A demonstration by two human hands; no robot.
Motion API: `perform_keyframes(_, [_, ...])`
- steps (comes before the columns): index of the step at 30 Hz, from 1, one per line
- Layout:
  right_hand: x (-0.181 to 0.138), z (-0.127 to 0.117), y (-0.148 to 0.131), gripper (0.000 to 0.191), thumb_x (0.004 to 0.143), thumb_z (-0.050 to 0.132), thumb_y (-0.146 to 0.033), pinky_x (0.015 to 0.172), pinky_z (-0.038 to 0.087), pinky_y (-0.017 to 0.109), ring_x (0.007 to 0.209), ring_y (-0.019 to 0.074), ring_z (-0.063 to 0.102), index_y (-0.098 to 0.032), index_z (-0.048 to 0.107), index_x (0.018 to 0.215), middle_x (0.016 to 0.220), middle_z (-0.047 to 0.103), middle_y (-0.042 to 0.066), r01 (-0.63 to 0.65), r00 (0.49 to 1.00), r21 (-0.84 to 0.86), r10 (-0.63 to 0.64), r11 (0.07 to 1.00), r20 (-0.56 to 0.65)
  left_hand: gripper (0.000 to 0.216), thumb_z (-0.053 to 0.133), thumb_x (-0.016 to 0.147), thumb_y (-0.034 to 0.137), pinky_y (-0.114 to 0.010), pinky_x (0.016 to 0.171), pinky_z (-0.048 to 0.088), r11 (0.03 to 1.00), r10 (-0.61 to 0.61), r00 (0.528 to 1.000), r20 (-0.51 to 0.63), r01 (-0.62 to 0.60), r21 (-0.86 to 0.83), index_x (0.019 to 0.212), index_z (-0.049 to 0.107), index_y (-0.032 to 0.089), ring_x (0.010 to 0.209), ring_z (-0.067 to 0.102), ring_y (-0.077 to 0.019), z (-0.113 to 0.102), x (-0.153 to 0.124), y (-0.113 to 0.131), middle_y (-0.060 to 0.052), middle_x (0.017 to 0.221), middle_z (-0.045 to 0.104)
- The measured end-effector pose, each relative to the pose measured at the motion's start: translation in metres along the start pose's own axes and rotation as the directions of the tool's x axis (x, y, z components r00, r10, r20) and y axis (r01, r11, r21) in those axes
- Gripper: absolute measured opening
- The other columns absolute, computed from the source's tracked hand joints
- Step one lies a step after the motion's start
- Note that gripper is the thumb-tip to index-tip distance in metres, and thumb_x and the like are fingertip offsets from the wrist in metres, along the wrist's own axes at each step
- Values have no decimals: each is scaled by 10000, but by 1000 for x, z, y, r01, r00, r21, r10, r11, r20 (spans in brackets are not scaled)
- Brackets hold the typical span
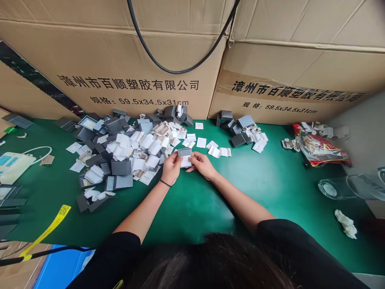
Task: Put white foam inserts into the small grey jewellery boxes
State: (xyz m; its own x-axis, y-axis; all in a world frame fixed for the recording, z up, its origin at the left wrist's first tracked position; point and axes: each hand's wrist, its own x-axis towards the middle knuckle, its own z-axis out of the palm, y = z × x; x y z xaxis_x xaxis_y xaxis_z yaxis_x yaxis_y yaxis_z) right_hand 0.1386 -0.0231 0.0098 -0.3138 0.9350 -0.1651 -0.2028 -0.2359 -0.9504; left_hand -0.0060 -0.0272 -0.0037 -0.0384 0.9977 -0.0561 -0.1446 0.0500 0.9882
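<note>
Between my two hands is a small grey box (pixel 184 152) with a white paper insert (pixel 185 161) at its near side. My left hand (pixel 172 167) pinches it from the left, a thin black band around the wrist. From the right, my right hand (pixel 203 164) grips it with thumb and fingers. To the left lies a big heap of dark grey boxes (pixel 121 167) mixed with folded white paper inserts (pixel 123 141). Several flat white pieces (pixel 201 143) lie just beyond my hands.
Large cardboard cartons (pixel 135 60) wall off the table's back, with a black cable (pixel 177 72) hanging before them. A smaller box pile (pixel 239 128) sits back right. Rightward are a red snack bag (pixel 321 148), a clear bottle (pixel 345 188) and crumpled tissue (pixel 345 224). A white device (pixel 15 166) stands left.
</note>
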Motion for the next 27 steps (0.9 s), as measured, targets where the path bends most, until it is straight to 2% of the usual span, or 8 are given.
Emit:
perform_keyframes(6, [-2, 2, -3, 358, 703, 651, -504, 496, 579, 245, 584, 106, 611, -168, 566, 790, 671, 586, -22, -5, 998, -15, 3, 1000, -68, 388, 643, 749, 367, -326, 776, 476, 974, -103, 984, 144, 129, -188, 1067, 607, 148, 927, 601, -216, 2, -2, 8, -82, 986, 663])
perform_keyframes(12, [-3, 3, -6, 366, 685, 654, -516, 475, 561, 249, 554, 105, 609, -173, 557, 767, 721, 614, -9, -27, 991, 52, 33, 998, -127, 367, 636, 769, 321, -365, 875, 450, 885, -81, 947, 312, 212, -414, 1091, 586, 153, 1066, 551, -240, 3, -6, 16, -102, 1101, 625])
perform_keyframes(16, [-3, 3, -3, 367, 719, 616, -531, 477, 553, 256, 540, 107, 600, -178, 543, 789, 696, 596, -12, -26, 992, -4, 25, 1000, -123, 354, 666, 754, 308, -349, 871, 453, 905, -96, 950, 297, 208, -372, 1066, 582, 163, 1044, 564, -223, 5, -8, 16, -90, 1106, 623])
perform_keyframes(19, [-3, 1, 0, 355, 784, 549, -510, 459, 535, 257, 530, 108, 581, -193, 526, 942, 713, 582, -12, 50, 978, -242, -96, 969, -186, 366, 694, 730, 333, -351, 834, 470, 922, -143, 962, 231, 215, -323, 1034, 579, 166, 973, 593, -205, 6, -7, 15, -76, 1034, 644])
perform_keyframes(21, [-5, -3, 2, 402, 793, 566, -456, 466, 524, 262, 582, 120, 580, -200, 489, 1093, 835, 594, 25, 161, 920, -536, -323, 828, -222, 401, 721, 696, 343, -353, 815, 477, 921, -173, 969, 178, 223, -318, 1026, 577, 165, 930, 607, -196, 7, -7, 16, -65, 979, 654])
perform_keyframes(22, [-5, -6, 2, 427, 795, 579, -417, 484, 523, 266, 638, 134, 588, -202, 474, 1149, 922, 593, 55, 215, 873, -683, -450, 698, -185, 414, 733, 680, 347, -351, 806, 479, 920, -185, 970, 157, 227, -321, 1017, 578, 164, 910, 612, -191, 7, -7, 16, -59, 955, 657])
perform_keyframes(24, [-7, -12, 2, 387, 820, 569, -331, 545, 523, 276, 783, 173, 596, -220, 493, 1183, 1073, 572, 101, 305, 780, -878, -625, 369, 8, 412, 746, 658, 352, -338, 789, 479, 919, -199, 972, 122, 229, -322, 984, 583, 161, 871, 616, -177, 8, -6, 17, -47, 913, 657])
perform_keyframes(27, [-10, -18, 2, 234, 877, 483, -216, 631, 515, 285, 889, 194, 582, -268, 590, 1078, 1098, 596, 84, 405, 675, -914, -667, -24, 316, 355, 752, 648, 344, -302, 750, 481, 919, -212, 974, 86, 228, -322, 894, 581, 154, 798, 609, -144, 9, -6, 17, -26, 853, 648])
